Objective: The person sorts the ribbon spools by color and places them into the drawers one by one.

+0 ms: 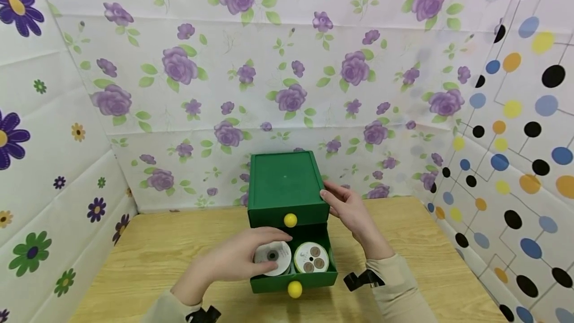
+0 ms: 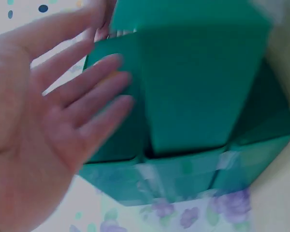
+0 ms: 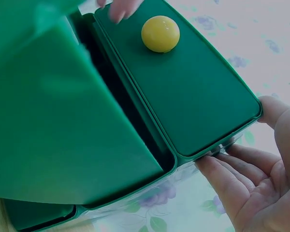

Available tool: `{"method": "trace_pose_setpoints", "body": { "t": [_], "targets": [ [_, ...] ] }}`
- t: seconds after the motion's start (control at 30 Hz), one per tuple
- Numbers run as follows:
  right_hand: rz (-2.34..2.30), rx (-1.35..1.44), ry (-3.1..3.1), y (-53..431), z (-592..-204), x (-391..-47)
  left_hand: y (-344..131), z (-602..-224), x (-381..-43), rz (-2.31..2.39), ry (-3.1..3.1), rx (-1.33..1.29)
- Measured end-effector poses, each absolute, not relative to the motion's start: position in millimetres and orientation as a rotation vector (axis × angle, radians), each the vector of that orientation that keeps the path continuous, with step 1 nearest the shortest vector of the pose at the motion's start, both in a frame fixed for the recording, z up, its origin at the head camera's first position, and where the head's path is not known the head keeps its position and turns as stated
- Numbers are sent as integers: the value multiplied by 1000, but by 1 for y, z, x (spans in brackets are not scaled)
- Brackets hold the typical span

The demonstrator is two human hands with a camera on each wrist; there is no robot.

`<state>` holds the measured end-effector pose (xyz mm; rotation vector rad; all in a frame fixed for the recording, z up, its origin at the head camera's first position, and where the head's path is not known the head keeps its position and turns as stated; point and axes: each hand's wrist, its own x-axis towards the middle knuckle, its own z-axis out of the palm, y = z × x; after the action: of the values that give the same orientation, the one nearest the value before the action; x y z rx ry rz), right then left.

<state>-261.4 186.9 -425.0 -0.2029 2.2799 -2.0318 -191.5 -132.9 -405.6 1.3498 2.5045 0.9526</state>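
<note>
A green drawer cabinet has yellow round knobs, and its lower drawer is pulled out. Two round discs with centre holes lie side by side in that drawer: a silvery disc on the left and a white disc with several brown circles on the right. My left hand hovers over the silvery disc, its thumb and index finger spread across it; the left wrist view shows the fingers extended. With thumb and fingertips, my right hand touches the cabinet's right side near its upper front corner.
The cabinet stands on a light wooden table, close to a wall cloth printed with purple roses. A flower-patterned cloth hangs on the left and a dotted cloth on the right. The upper drawer's yellow knob overhangs the open drawer.
</note>
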Motion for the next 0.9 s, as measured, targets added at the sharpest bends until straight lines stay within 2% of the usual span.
{"method": "trace_pose_setpoints", "body": {
  "t": [0.23, 0.43, 0.63, 0.9],
  "targets": [
    [-2030, -203, 2286, 187, -423, -262, -132, -434, -170, 1616, 2457, 1562],
    [-2023, -209, 2285, 188, -424, -262, -130, -458, -145, 1637, 2235, 1621],
    [-2023, -219, 2280, 188, -425, -263, -123, -481, -131, 1515, 2022, 1393],
    [-2022, -219, 2280, 188, -425, -262, -117, -511, -133, 1514, 1960, 1037]
  ]
}}
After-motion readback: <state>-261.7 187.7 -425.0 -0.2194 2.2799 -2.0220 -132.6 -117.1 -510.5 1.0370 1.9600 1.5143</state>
